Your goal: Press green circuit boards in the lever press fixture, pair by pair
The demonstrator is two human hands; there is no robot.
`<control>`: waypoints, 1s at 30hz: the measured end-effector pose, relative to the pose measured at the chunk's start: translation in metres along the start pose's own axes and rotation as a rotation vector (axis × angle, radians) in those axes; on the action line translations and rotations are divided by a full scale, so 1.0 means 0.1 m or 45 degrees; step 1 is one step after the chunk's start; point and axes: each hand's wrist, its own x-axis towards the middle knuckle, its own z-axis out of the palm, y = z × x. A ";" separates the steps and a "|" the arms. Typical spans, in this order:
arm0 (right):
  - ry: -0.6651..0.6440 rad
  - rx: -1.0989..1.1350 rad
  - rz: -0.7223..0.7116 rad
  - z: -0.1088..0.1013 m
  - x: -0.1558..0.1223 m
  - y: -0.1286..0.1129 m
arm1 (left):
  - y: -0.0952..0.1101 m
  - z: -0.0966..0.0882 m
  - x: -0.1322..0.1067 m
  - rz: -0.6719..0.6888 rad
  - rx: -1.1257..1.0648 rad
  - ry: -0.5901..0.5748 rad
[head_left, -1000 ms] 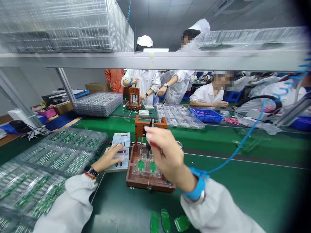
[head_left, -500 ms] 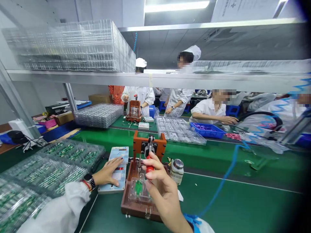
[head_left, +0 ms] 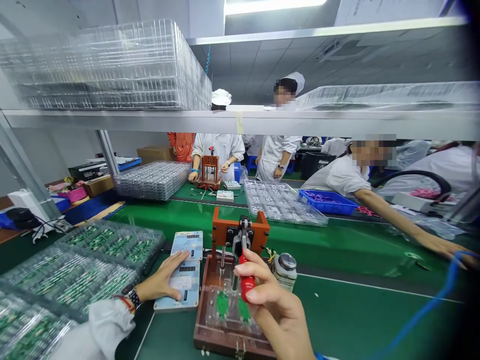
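Note:
My right hand (head_left: 281, 305) has its fingers closed around the red handle (head_left: 247, 280) of a toggle clamp on an orange-brown test press (head_left: 240, 230). Below the clamp, two small green circuit boards (head_left: 222, 305) sit in a clear fixture (head_left: 212, 312) on the brown base. To the left of the press, my left hand (head_left: 161, 280) lies spread over two light-blue meter boxes (head_left: 191, 287) with digit displays. Fingers of that hand rest on the boxes and grip nothing. A watch is on my left wrist.
Clear trays of green boards (head_left: 108, 245) lie at the left. A lidded jar (head_left: 285, 270) stands right of the press. Beyond are stacked trays (head_left: 153, 177), a blue bin (head_left: 328, 202) and co-workers. One co-worker's arm (head_left: 405, 220) reaches across at right, near a blue cord (head_left: 423, 320).
The view has shifted slightly. My right hand and the red handle sit lower, uncovering a second green board. The red display digits have gone dark. A co-worker's arm has stretched out at right.

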 end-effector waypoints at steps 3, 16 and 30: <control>0.010 -0.033 -0.006 -0.01 0.02 -0.03 | 0.04 -0.02 0.00 -0.024 0.001 -0.017; 0.008 -0.181 -0.060 -0.01 0.02 -0.03 | 0.25 -0.16 0.02 -0.081 0.202 -0.201; 0.146 -0.094 -0.109 -0.03 -0.13 0.22 | -0.47 -1.29 -0.24 -0.531 0.231 0.600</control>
